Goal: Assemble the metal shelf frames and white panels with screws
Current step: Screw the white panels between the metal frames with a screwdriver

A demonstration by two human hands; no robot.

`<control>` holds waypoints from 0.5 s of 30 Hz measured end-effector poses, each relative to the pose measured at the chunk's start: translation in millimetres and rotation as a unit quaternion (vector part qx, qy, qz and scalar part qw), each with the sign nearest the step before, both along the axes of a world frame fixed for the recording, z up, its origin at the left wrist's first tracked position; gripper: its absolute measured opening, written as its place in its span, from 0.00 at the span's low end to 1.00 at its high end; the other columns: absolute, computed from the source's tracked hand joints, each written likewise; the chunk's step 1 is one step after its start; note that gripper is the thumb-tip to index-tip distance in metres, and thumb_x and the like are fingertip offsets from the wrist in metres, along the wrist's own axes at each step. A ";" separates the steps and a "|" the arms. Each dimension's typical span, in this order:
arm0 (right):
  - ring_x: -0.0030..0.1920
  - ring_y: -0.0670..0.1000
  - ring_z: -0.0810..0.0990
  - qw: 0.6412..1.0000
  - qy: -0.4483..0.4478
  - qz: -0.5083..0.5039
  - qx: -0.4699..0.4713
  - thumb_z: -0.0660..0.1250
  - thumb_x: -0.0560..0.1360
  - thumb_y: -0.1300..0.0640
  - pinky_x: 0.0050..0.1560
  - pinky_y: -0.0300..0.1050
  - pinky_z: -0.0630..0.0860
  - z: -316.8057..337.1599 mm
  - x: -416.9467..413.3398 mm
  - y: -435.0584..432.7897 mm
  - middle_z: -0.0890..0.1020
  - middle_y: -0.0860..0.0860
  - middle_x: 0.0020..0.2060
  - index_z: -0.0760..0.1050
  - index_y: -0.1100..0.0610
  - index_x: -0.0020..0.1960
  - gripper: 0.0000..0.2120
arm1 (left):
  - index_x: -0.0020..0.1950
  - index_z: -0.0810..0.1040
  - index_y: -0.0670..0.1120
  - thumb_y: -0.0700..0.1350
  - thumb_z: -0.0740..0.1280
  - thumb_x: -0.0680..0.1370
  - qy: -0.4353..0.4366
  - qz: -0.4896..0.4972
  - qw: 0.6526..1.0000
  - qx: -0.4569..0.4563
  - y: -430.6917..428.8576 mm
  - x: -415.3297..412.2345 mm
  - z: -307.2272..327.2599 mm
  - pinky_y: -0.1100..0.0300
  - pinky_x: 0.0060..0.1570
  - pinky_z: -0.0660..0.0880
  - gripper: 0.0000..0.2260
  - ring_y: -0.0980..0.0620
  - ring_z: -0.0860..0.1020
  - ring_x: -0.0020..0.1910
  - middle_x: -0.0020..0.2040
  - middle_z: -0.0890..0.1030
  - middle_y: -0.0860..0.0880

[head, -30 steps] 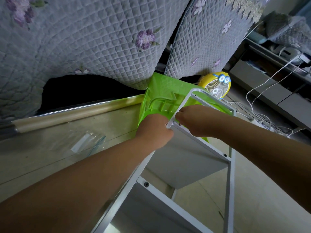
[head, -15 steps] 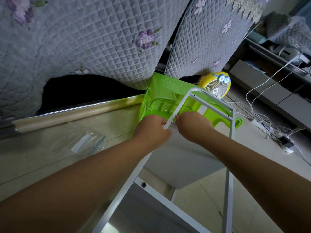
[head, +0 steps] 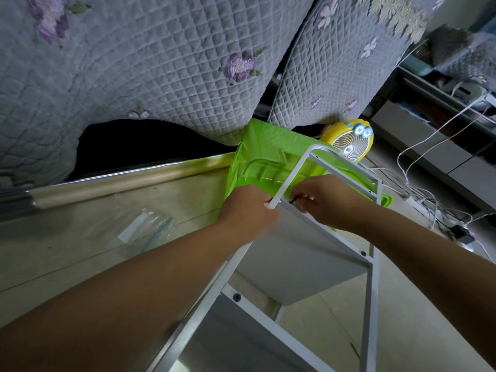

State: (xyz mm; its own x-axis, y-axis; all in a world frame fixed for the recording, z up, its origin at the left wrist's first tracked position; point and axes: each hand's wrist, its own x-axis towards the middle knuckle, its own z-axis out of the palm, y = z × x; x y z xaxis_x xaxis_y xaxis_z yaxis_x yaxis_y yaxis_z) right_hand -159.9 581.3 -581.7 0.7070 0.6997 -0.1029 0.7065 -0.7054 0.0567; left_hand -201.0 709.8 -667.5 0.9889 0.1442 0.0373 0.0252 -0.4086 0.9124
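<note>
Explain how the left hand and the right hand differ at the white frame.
The left hand grips the post of the white frame, while the right hand pinches a small dark piece, perhaps a screw. The left hand lies outside the post; the right hand lies inside the frame, over the white panel. Both work at the same joint.

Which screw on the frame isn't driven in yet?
The dark screw the right hand pinches at the frame; the lower-left screw and right-rail screw sit flush.
</note>
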 end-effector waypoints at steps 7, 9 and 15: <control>0.51 0.59 0.76 0.994 -0.079 0.016 -0.076 0.55 0.79 0.57 0.45 0.47 0.69 -12.2 0.9 -4.2 0.77 0.57 0.51 0.72 0.61 0.55 0.11 | 0.43 0.83 0.41 0.50 0.58 0.60 -0.005 0.003 1.000 -0.001 0.9 1.0 -0.9 0.50 0.37 0.75 0.21 0.49 0.73 0.33 0.37 0.81 0.39; 0.50 0.59 0.76 0.991 -0.101 0.013 -0.086 0.54 0.80 0.57 0.40 0.45 0.65 -15.3 -0.8 -4.6 0.76 0.57 0.52 0.70 0.60 0.56 0.10 | 0.43 0.83 0.42 0.50 0.58 0.60 -0.007 0.002 1.000 0.005 0.4 0.2 0.5 0.51 0.41 0.76 0.21 0.44 0.78 0.37 0.39 0.82 0.40; 0.50 0.58 0.76 0.985 -0.132 -0.029 -0.107 0.53 0.79 0.59 0.37 0.43 0.60 -22.7 -5.3 -1.9 0.75 0.56 0.53 0.66 0.59 0.56 0.08 | 0.43 0.83 0.41 0.49 0.59 0.60 -0.013 -0.013 0.999 0.029 -1.5 -1.7 4.4 0.52 0.37 0.75 0.21 0.41 0.79 0.40 0.37 0.81 0.40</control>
State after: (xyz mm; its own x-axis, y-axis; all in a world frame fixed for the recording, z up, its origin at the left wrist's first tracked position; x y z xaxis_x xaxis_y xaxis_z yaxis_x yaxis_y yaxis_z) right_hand -165.2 579.4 -604.3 0.7665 0.6401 -0.0517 0.6069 -0.6956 0.3844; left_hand -202.7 708.3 -663.1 0.9907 0.1162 0.0702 -0.0087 -0.4614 0.8871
